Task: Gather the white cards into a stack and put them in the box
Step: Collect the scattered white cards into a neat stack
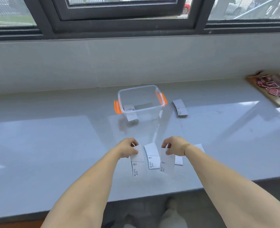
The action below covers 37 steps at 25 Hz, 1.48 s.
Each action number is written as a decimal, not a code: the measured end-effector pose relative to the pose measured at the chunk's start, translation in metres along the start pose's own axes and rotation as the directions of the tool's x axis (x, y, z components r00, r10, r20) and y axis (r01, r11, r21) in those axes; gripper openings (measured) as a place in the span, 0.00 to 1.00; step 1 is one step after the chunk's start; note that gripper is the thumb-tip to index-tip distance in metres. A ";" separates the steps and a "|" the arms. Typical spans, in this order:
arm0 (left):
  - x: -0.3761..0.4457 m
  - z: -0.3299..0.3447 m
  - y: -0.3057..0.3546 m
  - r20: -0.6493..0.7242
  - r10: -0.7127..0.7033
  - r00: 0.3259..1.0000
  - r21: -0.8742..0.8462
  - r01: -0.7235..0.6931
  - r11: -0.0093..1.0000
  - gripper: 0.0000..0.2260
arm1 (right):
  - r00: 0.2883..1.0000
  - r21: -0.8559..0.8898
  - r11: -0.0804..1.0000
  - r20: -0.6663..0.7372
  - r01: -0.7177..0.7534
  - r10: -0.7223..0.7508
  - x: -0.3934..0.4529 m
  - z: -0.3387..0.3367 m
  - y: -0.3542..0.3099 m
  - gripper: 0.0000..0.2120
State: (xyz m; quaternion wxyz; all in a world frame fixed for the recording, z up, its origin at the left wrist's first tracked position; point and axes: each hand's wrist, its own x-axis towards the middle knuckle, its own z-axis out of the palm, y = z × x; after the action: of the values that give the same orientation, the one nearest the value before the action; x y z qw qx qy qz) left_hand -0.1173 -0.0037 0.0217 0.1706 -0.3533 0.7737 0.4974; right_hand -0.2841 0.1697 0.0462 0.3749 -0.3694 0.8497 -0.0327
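Head view, landmark: clear plastic box (141, 102) with orange latches, standing open on the grey sill counter (53, 145) below the window.

Left hand (128, 148): nearer the camera than the box and slightly left of it, fingers pinched shut on the top edge of a white card (138, 155); the card looks lifted at that end, with another printed card (135, 169) showing beneath it.

Right hand (174, 146): nearer than the box and a little right of it, thumb and fingers closed on the top of a second white card (167, 161), which hangs tilted off the counter — held by the short edge, probably so it can be slid over its neighbours.

Loose cards: one flat card (152, 156) lies between the two hands; further white cards (178, 160) lie partly hidden under the right wrist, on the side away from the left hand.

Already stacked: a small pile (180, 107) just right of the box; one card (130, 112) seems to lean inside the box's left end.

Step, as I judge it: gathering the near row into one stack — boxing not yet done.

Aside: red-patterned cards on a wooden board (275, 89), far right of the box, no part of the job.
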 end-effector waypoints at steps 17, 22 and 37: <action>0.058 0.080 0.046 -0.282 -0.092 0.955 0.277 0.173 0.945 0.16 | 0.990 -0.069 0.991 -0.068 0.116 -0.120 0.061 -0.026 0.079 0.21; 0.067 0.089 0.034 -0.249 -0.060 0.967 0.231 0.120 0.966 0.24 | 0.985 -0.080 0.990 -0.126 0.112 -0.122 0.069 0.006 0.082 0.23; 0.073 0.081 0.030 -0.167 -0.029 0.986 0.430 0.099 0.897 0.26 | 0.992 -0.198 0.980 -0.124 -0.005 -0.020 0.054 0.025 0.078 0.35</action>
State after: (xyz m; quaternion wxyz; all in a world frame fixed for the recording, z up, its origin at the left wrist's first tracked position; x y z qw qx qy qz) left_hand -0.1965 0.0485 -0.0399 0.2004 -0.3692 0.8644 0.2762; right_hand -0.3391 0.1966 -0.0307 0.2818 -0.4053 0.8692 0.0276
